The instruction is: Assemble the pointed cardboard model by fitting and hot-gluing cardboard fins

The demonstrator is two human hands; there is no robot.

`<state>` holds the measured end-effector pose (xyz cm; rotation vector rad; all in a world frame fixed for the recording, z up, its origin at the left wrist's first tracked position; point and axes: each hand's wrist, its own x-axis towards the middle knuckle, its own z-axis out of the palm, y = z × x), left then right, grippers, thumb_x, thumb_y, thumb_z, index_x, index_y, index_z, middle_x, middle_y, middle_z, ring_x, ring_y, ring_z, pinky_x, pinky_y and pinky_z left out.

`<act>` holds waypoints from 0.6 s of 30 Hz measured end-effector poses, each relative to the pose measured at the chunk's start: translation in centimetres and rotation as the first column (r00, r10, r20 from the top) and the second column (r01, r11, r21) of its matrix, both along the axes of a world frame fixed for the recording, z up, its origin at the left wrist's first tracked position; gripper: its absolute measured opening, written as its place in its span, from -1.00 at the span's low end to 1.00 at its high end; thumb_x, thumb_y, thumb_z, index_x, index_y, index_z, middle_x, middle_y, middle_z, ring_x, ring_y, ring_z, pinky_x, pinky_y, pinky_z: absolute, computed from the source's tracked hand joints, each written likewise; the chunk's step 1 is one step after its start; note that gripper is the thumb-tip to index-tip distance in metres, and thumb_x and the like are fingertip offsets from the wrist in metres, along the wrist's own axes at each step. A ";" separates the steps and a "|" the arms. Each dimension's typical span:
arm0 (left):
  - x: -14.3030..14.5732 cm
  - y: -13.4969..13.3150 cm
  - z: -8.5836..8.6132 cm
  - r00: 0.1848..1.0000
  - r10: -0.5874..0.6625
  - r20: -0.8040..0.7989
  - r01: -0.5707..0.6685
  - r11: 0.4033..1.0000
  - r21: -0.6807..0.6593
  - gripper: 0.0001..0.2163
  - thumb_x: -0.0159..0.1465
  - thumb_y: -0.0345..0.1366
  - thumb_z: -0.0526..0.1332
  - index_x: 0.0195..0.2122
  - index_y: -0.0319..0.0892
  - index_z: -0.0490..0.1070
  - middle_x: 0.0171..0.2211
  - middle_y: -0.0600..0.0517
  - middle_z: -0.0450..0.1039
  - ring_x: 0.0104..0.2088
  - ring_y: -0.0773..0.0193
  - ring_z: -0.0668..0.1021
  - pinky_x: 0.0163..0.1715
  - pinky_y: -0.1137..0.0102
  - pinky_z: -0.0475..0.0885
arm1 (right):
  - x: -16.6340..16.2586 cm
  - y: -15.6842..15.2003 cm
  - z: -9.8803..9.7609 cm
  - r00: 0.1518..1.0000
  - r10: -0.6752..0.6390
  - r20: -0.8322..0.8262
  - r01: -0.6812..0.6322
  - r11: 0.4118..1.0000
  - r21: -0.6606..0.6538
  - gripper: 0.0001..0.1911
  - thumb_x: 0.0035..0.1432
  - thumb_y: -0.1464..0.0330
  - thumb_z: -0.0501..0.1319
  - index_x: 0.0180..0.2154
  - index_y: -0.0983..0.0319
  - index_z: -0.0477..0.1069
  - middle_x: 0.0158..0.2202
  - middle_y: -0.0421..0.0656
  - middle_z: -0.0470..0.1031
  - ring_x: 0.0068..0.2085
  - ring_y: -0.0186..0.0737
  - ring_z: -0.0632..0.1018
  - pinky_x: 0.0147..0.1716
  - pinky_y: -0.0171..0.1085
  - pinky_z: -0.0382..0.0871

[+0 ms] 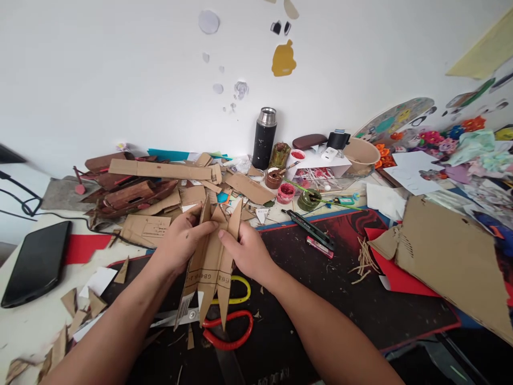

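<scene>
Both hands hold a folded cardboard piece with pointed ends and printed lettering, raised over the dark mat. My left hand grips its left upper side, thumb lying across the cardboard. On the right upper side, my right hand pinches it with the thumb on the inner face and the fingers hidden behind. Below the cardboard lie scissors with one red and one yellow handle loop; the cardboard covers part of them. Small cardboard scraps are scattered around the scissors.
Brown boat-like models and cardboard strips crowd the back left. A black thermos stands by the wall near paint pots. A box cutter lies on the mat. A large cardboard sheet rests at right, a tablet at left.
</scene>
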<state>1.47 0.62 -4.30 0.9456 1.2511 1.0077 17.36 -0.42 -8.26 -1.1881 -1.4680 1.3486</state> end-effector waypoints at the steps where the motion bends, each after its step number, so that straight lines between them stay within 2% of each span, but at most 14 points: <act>1: 0.1 -0.1 0.1 1.000 -0.002 0.008 0.002 1.000 0.005 -0.50 0.05 -0.21 0.48 0.05 -0.11 0.56 -0.18 -0.01 0.70 -0.26 -0.02 0.71 -0.30 0.26 0.60 | 0.1 0.1 0.0 1.000 -0.018 -0.003 0.018 1.000 0.008 -0.80 0.36 0.27 0.24 -0.07 0.20 0.55 -0.17 -0.11 0.67 -0.09 -0.04 0.65 -0.07 -0.15 0.51; 6: 0.4 -0.6 0.8 0.993 -0.113 0.018 0.114 0.993 -0.045 -0.32 0.06 -0.12 0.53 0.22 -0.08 0.46 0.05 -0.12 0.67 -0.01 -0.14 0.69 -0.09 0.19 0.64 | 1.3 1.1 0.4 0.982 -0.176 -0.063 0.178 0.984 0.021 -0.74 0.35 0.19 0.24 -0.05 0.20 0.53 -0.06 -0.07 0.68 -0.02 -0.03 0.65 -0.02 -0.15 0.52; 10: -0.1 -0.8 0.5 0.985 -0.141 -0.098 0.138 0.990 -0.039 -0.39 0.02 -0.15 0.55 0.14 -0.02 0.53 -0.02 -0.06 0.70 0.08 -0.13 0.66 0.00 0.19 0.62 | 2.4 2.1 0.9 0.945 -0.297 -0.138 0.308 0.949 0.066 -0.68 0.33 0.15 0.25 -0.02 0.22 0.50 0.01 -0.05 0.67 0.03 -0.01 0.63 0.04 -0.12 0.50; 12: -0.4 -0.8 0.3 0.968 -0.223 -0.119 0.222 0.975 -0.018 -0.46 0.05 -0.16 0.53 0.09 0.00 0.56 -0.16 0.00 0.71 -0.06 -0.08 0.69 -0.07 0.19 0.63 | 2.9 2.4 1.1 0.930 -0.336 -0.148 0.352 0.932 0.092 -0.66 0.33 0.13 0.24 -0.02 0.22 0.49 0.01 -0.05 0.67 0.02 -0.02 0.62 0.04 -0.12 0.49; 15: -0.8 -0.9 0.3 0.905 -0.398 -0.151 0.392 0.917 -0.071 -0.61 0.17 -0.07 0.44 -0.01 -0.06 0.56 -0.45 0.05 0.64 -0.41 0.03 0.66 -0.35 0.24 0.59 | 3.4 2.6 1.2 0.919 -0.375 -0.122 0.390 0.909 0.146 -0.67 0.35 0.12 0.23 -0.03 0.22 0.50 -0.01 -0.04 0.67 0.01 -0.02 0.63 0.03 -0.12 0.49; 18: -0.9 -0.8 0.6 0.875 -0.439 -0.203 0.422 0.898 -0.121 -0.62 0.19 -0.01 0.41 -0.07 -0.11 0.53 -0.55 0.06 0.57 -0.55 0.13 0.57 -0.49 0.32 0.50 | 3.7 2.8 1.3 0.908 -0.403 -0.116 0.419 0.888 0.189 -0.68 0.36 0.13 0.23 -0.04 0.21 0.50 -0.01 -0.04 0.66 0.02 -0.03 0.63 0.03 -0.13 0.49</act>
